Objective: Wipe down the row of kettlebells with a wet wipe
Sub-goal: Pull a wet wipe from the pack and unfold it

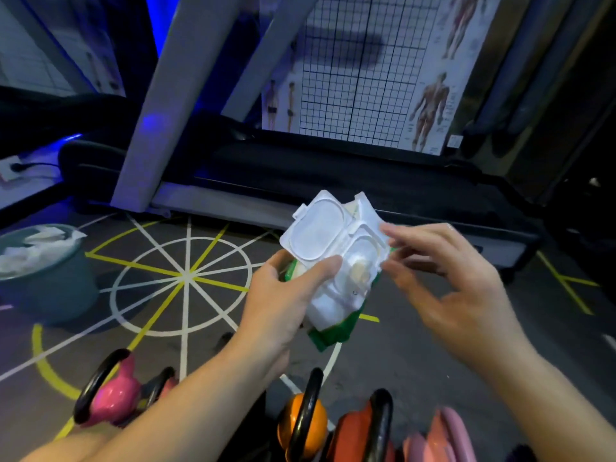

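Right now the pack (336, 261) of wipes is up in the middle, and your left hand (283, 305) grips its lower left side, thumb on top. Its white lid (316, 231) is flipped open. Your right hand (460, 285) is at the pack's right edge, too blurred to tell if it pinches anything. The kettlebells (303, 421) stand in a row along the bottom edge, under your arms: pink at the left, then orange, red and pale pink close together. Open floor (186, 278) with white and yellow lines lies beyond them. A bin (56, 288) holding crumpled white sheets stands at the left, and a treadmill (333, 171) is behind. Writing on the posters (430, 105) is too small to read.
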Demonstrator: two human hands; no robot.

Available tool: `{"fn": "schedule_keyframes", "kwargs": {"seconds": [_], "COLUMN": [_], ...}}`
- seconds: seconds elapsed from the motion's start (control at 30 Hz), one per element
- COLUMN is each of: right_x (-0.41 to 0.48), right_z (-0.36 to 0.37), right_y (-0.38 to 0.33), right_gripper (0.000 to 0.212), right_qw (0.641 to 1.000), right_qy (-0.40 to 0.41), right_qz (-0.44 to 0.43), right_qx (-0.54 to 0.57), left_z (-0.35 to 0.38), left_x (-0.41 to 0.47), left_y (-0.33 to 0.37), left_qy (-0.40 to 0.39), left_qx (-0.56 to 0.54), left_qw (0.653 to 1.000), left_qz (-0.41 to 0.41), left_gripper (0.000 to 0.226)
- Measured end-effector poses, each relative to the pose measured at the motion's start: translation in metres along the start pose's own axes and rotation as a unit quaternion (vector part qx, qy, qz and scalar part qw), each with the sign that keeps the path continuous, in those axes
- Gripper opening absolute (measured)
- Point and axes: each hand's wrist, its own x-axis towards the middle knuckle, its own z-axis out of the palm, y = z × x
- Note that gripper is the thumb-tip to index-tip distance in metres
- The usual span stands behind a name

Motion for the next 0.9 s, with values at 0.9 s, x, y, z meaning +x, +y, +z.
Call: {"fn": "schedule_keyframes", "kwargs": {"seconds": [0.9], "right_x": [0.016], "right_z": [0.052], "right_y": [0.003], "right_gripper": [0.007], "right_qw": [0.930], "right_qy": [0.056], "right_qz": [0.327], "right_qx": [0.161], "left_z": [-0.026], "left_x": [0.013], "left_y": [-0.006], "left_qy": [0.075], "left_qx": [-0.021], "left_qw": [0.997], "left_qz": [-0.023], "left_gripper": [0.022]}}
